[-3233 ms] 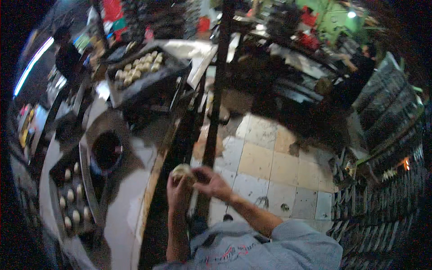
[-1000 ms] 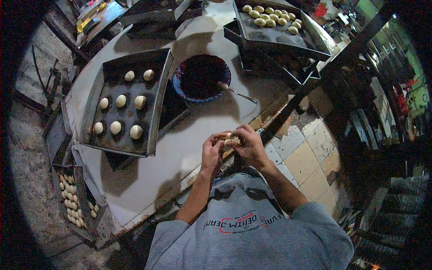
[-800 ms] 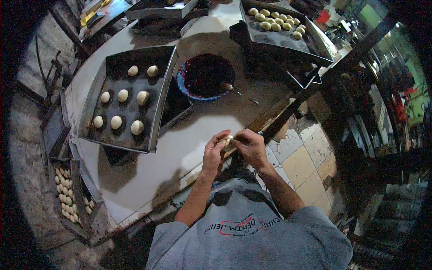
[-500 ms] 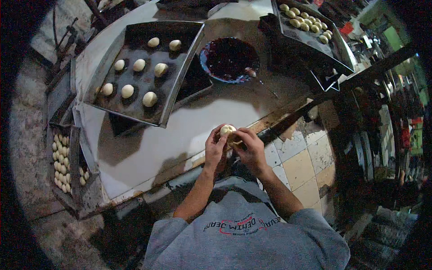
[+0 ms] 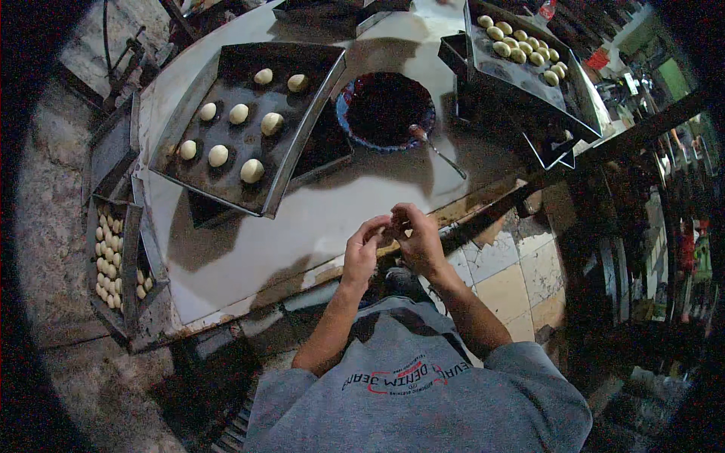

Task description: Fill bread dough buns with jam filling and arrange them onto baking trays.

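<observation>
My left hand (image 5: 364, 253) and my right hand (image 5: 419, 241) meet above the table's near edge, in front of my chest. Their fingers are bent and brought together around a dough ball, which is almost wholly hidden by them now. Beyond the hands stands a round blue-rimmed bowl (image 5: 431, 121) of dark filling. A spoon (image 5: 448, 159) leans out over its near right rim. To the left, a dark metal tray (image 5: 249, 140) carries several pale dough balls (image 5: 252, 171) set apart in rows.
At the far right, another metal tray (image 5: 529, 79) holds dough balls crowded together. Further trays stand beneath both. Low at the left, a deep tray (image 5: 131, 260) is packed with small dough pieces (image 5: 110, 257). Pale floor tiles (image 5: 502, 287) show right of my forearm.
The pale dough ball showed between my fingertips before; now my fingers cover it. My right hand has risen slightly and curled over toward the left. The view has shifted a little.
</observation>
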A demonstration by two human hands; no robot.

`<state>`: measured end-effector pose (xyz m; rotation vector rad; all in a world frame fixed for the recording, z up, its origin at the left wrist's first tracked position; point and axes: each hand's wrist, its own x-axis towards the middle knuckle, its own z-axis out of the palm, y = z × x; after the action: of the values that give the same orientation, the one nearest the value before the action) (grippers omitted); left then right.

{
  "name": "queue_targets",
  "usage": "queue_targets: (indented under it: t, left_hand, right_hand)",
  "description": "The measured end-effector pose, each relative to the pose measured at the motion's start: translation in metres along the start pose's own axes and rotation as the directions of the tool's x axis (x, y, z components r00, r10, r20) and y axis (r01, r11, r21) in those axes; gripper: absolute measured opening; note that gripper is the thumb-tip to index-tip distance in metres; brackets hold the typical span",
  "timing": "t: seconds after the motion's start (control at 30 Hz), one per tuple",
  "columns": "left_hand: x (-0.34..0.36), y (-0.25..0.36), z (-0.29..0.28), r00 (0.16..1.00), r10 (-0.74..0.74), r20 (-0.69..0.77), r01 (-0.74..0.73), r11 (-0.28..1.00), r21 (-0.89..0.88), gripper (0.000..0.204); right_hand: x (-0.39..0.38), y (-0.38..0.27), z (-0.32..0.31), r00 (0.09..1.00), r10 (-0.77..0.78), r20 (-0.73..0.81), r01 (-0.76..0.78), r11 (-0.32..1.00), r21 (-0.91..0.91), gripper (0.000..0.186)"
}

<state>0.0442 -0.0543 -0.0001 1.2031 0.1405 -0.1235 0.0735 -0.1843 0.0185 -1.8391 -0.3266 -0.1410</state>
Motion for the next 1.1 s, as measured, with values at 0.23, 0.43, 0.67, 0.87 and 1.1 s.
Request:
queue_targets:
  t: [0.23, 0.43, 0.67, 0.87, 1.1]
  left_hand:
    - [-0.002, 0.010, 0.029, 0.971, 0.007, -0.240, -0.034, 0.993, -0.111, 0.057]
    - [-0.007, 0.000, 0.022, 0.922, 0.214, -0.323, -0.268, 0.954, -0.134, 0.061]
    - [-0.013, 0.012, -0.022, 0.789, 0.244, -0.564, -0.342, 0.937, -0.074, 0.052]
    - [-0.012, 0.009, -0.069, 0.903, -0.066, -0.424, 0.003, 0.989, -0.148, 0.040]
    - [0.016, 0.037, -0.132, 0.969, -0.151, 0.196, 0.185, 0.968, -0.169, 0.039]
  right_hand:
    - [0.022, 0.035, 0.000, 0.960, 0.248, 0.128, -0.250, 0.968, 0.003, 0.032]
    - [0.042, 0.047, 0.051, 0.697, 0.497, 0.517, -0.709, 0.584, 0.394, 0.044]
    - [0.061, 0.091, 0.069, 0.837, -0.113, 0.535, 0.389, 0.811, -0.437, 0.046]
    - [0.091, 0.088, 0.063, 0.590, -0.119, 0.799, 0.711, 0.547, -0.443, 0.038]
    - [0.177, -0.025, 0.039, 0.439, 0.306, 0.845, -0.449, 0.889, -0.089, 0.041]
